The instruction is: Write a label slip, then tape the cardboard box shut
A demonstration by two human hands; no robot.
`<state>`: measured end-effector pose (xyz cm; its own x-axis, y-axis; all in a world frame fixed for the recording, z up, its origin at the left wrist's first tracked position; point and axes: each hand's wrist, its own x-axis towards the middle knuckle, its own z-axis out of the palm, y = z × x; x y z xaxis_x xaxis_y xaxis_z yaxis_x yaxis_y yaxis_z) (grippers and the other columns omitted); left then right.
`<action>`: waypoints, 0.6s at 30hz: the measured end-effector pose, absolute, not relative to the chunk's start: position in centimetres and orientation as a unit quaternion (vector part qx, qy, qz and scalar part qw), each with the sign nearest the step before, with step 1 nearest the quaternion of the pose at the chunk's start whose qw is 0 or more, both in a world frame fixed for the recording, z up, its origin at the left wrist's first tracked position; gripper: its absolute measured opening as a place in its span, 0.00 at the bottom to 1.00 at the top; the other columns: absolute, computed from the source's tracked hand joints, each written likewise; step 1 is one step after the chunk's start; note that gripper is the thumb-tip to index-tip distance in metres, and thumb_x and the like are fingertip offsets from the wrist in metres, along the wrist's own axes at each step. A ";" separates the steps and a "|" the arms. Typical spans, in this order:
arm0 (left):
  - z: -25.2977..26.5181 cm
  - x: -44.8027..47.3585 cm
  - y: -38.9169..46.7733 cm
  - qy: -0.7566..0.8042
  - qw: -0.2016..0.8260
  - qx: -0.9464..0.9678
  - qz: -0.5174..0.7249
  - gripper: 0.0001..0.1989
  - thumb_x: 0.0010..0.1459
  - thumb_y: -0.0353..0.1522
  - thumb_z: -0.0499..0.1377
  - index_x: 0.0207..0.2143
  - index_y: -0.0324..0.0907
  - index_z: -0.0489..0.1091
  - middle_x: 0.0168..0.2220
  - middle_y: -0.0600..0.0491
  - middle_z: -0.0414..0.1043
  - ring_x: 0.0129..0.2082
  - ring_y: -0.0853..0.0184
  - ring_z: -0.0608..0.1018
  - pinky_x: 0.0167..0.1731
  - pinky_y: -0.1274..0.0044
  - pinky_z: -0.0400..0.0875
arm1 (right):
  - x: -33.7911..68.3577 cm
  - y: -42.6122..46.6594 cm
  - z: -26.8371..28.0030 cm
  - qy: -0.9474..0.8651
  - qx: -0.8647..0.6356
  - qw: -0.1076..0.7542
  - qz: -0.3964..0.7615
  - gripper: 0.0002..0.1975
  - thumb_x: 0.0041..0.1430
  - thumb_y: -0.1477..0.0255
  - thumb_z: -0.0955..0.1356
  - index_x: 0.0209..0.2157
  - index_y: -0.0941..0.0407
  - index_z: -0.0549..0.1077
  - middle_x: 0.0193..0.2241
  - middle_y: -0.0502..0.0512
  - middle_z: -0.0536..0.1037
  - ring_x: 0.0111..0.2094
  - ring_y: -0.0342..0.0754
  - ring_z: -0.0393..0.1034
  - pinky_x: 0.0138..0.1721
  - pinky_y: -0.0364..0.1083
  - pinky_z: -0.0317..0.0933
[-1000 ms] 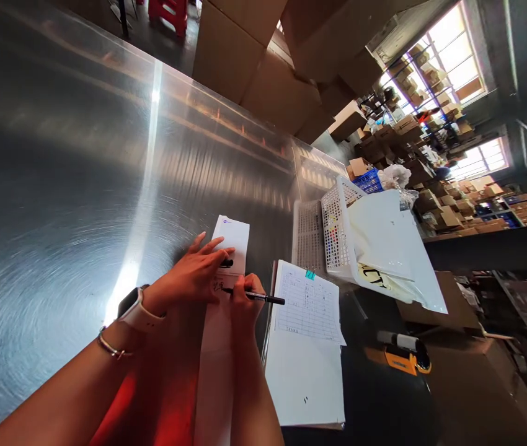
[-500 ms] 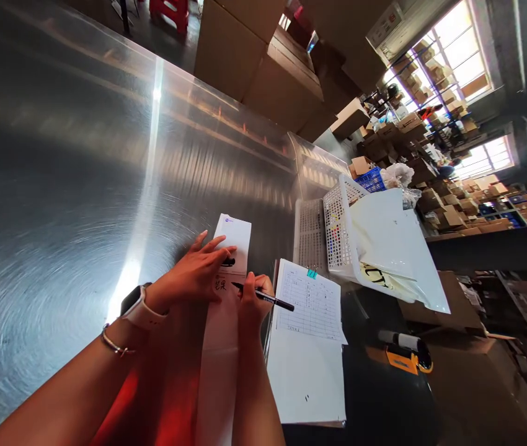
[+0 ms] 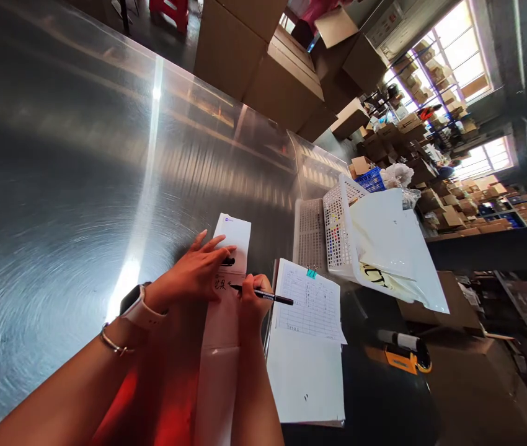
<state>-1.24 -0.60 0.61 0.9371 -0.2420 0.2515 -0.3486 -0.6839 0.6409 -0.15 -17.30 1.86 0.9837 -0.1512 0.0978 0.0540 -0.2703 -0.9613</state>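
A narrow white paper pad [image 3: 236, 234] lies on the metal table, with handwritten black characters near its middle. My left hand [image 3: 197, 267] rests on it, fingers spread. A small black object [image 3: 228, 262], perhaps a pen cap, shows beside its fingertips; whether the fingers grip it is hidden. My right hand [image 3: 255, 296] is closed around a black marker pen [image 3: 278, 300], its tip at the end of the writing. Right of that hand, a ruled form [image 3: 310, 310] with handwriting is clipped by a teal binder clip [image 3: 311, 272] over blank white sheets [image 3: 307, 378].
A white plastic basket [image 3: 338, 229] holding white plastic bags [image 3: 384, 229] stands beyond the form. An orange-and-black object [image 3: 402, 359] lies to the right. Large cardboard boxes [image 3: 263, 68] line the far table edge, and the metal tabletop [image 3: 82, 167] stretches left.
A few more strokes appear after the handwritten characters, at the marker's tip. My left hand stays in place. In the background, a cardboard flap and something pink have come into view above the boxes.
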 end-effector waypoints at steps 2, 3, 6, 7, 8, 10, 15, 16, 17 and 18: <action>0.6 -1.2 -0.6 -0.162 0.362 0.915 0.075 0.51 0.33 0.35 0.76 0.59 0.43 0.55 0.61 0.46 0.66 0.68 0.48 0.52 0.67 0.52 0.32 | -0.2 -17.3 1.9 0.024 -0.797 0.597 -0.086 0.19 0.54 0.63 0.66 0.18 0.52 0.53 0.14 0.42 0.56 0.16 0.39 0.53 0.18 0.41 0.50; 0.6 -1.2 -0.6 -0.163 0.361 0.915 0.076 0.51 0.32 0.35 0.76 0.58 0.43 0.56 0.61 0.46 0.66 0.68 0.47 0.53 0.67 0.52 0.32 | -0.1 -17.3 1.9 0.021 -0.799 0.594 -0.090 0.19 0.54 0.63 0.66 0.18 0.52 0.53 0.14 0.42 0.56 0.16 0.39 0.53 0.18 0.41 0.50; 0.5 -1.2 -0.6 -0.163 0.359 0.916 0.076 0.51 0.32 0.35 0.77 0.58 0.43 0.56 0.61 0.45 0.66 0.68 0.47 0.53 0.67 0.52 0.32 | -0.1 -17.3 1.7 0.019 -0.797 0.593 -0.109 0.19 0.54 0.63 0.66 0.18 0.52 0.53 0.15 0.42 0.56 0.16 0.39 0.52 0.18 0.41 0.50; 0.5 -1.2 -0.6 -0.162 0.360 0.916 0.076 0.52 0.32 0.36 0.77 0.59 0.43 0.56 0.61 0.45 0.66 0.68 0.47 0.53 0.67 0.52 0.32 | -0.1 -17.3 1.6 0.022 -0.795 0.596 -0.112 0.19 0.55 0.63 0.66 0.19 0.52 0.53 0.15 0.42 0.55 0.16 0.39 0.52 0.18 0.41 0.50; 0.6 -1.2 -0.6 -0.160 0.361 0.915 0.076 0.52 0.32 0.36 0.76 0.59 0.44 0.56 0.61 0.45 0.66 0.68 0.47 0.53 0.67 0.52 0.32 | -0.1 -17.3 1.5 0.021 -0.795 0.596 -0.112 0.19 0.55 0.63 0.65 0.19 0.52 0.52 0.16 0.41 0.54 0.17 0.39 0.51 0.18 0.41 0.49; 0.7 -1.2 -0.6 -0.160 0.365 0.914 0.073 0.50 0.33 0.36 0.76 0.58 0.45 0.57 0.61 0.46 0.66 0.68 0.47 0.53 0.67 0.52 0.32 | -0.1 -17.4 1.3 0.008 -0.802 0.588 -0.106 0.19 0.56 0.64 0.65 0.19 0.52 0.51 0.16 0.41 0.53 0.17 0.39 0.50 0.19 0.41 0.48; 1.0 -1.2 -0.5 -0.160 0.361 0.916 0.061 0.48 0.32 0.35 0.76 0.56 0.42 0.58 0.61 0.45 0.65 0.68 0.47 0.53 0.67 0.52 0.32 | -0.1 -17.6 1.0 0.005 -0.806 0.579 -0.120 0.18 0.55 0.66 0.64 0.20 0.52 0.49 0.17 0.41 0.51 0.18 0.39 0.47 0.18 0.41 0.46; 1.0 -1.2 -0.5 -0.161 0.359 0.917 0.061 0.48 0.33 0.36 0.76 0.56 0.42 0.58 0.61 0.44 0.65 0.68 0.48 0.53 0.67 0.52 0.32 | 0.0 -17.6 1.0 0.005 -0.804 0.581 -0.123 0.18 0.55 0.66 0.64 0.20 0.52 0.49 0.17 0.41 0.51 0.18 0.39 0.46 0.18 0.41 0.46; 1.0 -1.2 -0.5 -0.161 0.357 0.918 0.061 0.48 0.33 0.36 0.76 0.56 0.42 0.58 0.61 0.44 0.65 0.68 0.48 0.53 0.67 0.52 0.32 | 0.0 -17.6 0.9 0.004 -0.804 0.581 -0.125 0.18 0.54 0.66 0.64 0.19 0.52 0.49 0.17 0.41 0.51 0.18 0.39 0.46 0.18 0.41 0.45; 1.0 -1.2 -0.5 -0.162 0.356 0.918 0.060 0.48 0.33 0.36 0.76 0.56 0.42 0.58 0.61 0.44 0.65 0.68 0.47 0.53 0.67 0.51 0.33 | 0.0 -17.6 0.9 0.002 -0.804 0.580 -0.127 0.18 0.54 0.66 0.64 0.19 0.52 0.49 0.17 0.41 0.51 0.18 0.39 0.46 0.18 0.41 0.45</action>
